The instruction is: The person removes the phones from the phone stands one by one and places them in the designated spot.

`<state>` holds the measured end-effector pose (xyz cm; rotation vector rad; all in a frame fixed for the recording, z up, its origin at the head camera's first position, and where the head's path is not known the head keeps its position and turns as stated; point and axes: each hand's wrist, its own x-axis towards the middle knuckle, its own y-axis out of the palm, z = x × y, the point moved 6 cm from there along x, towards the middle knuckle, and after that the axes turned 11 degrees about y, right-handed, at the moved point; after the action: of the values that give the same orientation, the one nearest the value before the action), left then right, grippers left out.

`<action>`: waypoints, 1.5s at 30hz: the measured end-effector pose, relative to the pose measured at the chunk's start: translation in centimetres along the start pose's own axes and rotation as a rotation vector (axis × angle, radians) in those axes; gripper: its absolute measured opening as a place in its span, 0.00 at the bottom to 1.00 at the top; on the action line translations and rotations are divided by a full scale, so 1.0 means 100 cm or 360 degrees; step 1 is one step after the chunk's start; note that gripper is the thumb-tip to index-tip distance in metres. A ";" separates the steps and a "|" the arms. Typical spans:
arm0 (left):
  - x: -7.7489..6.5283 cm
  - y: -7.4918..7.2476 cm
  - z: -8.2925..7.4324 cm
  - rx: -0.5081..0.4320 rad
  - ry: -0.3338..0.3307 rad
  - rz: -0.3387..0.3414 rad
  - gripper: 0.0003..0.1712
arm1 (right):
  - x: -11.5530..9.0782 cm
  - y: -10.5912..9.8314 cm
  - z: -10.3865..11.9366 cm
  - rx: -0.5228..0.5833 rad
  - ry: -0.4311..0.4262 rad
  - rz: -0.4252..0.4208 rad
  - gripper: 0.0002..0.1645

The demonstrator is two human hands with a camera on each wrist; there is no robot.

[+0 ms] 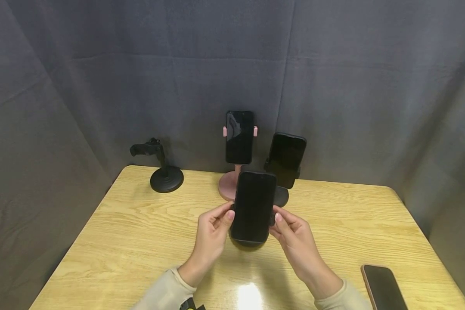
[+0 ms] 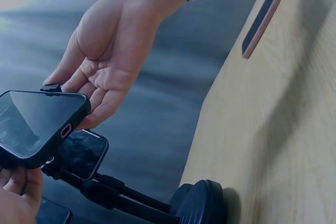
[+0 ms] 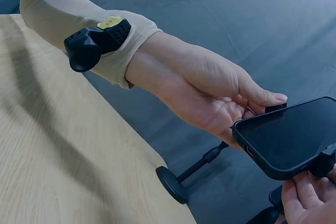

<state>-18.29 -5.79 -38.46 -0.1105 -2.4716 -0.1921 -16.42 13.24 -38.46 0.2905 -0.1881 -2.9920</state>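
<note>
A black-cased phone (image 1: 253, 206) stands nearly upright, screen toward me, in a black phone stand (image 1: 249, 244). My left hand (image 1: 211, 234) pinches the stand's clamp at the phone's left edge between thumb and fingers. On the opposite edge, my right hand (image 1: 296, 241) pinches the other clamp arm (image 2: 51, 87), its thumb on the near side. The left wrist view shows the stand's dark round base (image 2: 202, 203) on the table. Most of the stand's stem is hidden behind the phone in the head view.
Behind, a pink stand (image 1: 227, 186) holds a phone (image 1: 239, 137), and a black stand (image 1: 282, 196) holds another tilted phone (image 1: 286, 159). A black stand without a phone (image 1: 166, 178) is back left. A pink-edged phone (image 1: 385, 287) lies front right on the wooden table (image 1: 139, 254). Grey curtains hang behind.
</note>
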 end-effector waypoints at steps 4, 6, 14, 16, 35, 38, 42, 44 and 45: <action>-0.002 0.001 0.003 -0.0015 -0.0033 0.0003 0.19 | 0.001 -0.001 -0.003 0.0034 -0.0034 0.0027 0.30; -0.004 0.002 0.005 -0.0021 -0.0053 0.0001 0.18 | 0.002 -0.001 -0.004 0.0038 -0.0068 0.0055 0.29; -0.005 0.005 0.012 -0.0023 -0.0105 0.0012 0.18 | 0.006 -0.007 -0.011 0.0057 -0.0093 0.0119 0.21; -0.005 0.006 0.014 -0.0016 -0.0129 0.0012 0.18 | 0.007 -0.008 -0.013 0.0068 -0.0086 0.0112 0.20; -0.006 0.003 0.009 0.0566 -0.0014 0.0124 0.12 | 0.007 -0.008 -0.023 0.0122 0.0000 0.0118 0.16; -0.005 0.001 0.009 0.0643 0.0044 0.0144 0.10 | 0.007 -0.007 -0.023 0.0135 -0.0006 0.0139 0.14; -0.003 0.000 0.008 0.0683 0.0111 0.0170 0.09 | 0.007 -0.006 -0.022 0.0148 -0.0020 0.0150 0.14; -0.002 0.000 0.008 0.0698 0.0143 0.0179 0.09 | 0.006 -0.006 -0.021 0.0156 -0.0022 0.0153 0.14; -0.001 0.000 0.007 0.0706 0.0160 0.0184 0.09 | 0.006 -0.006 -0.021 0.0165 -0.0021 0.0156 0.14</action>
<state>-18.63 -5.66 -39.12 -0.0512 -2.3389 0.3893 -16.68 13.47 -40.68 0.2643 -0.3495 -2.8930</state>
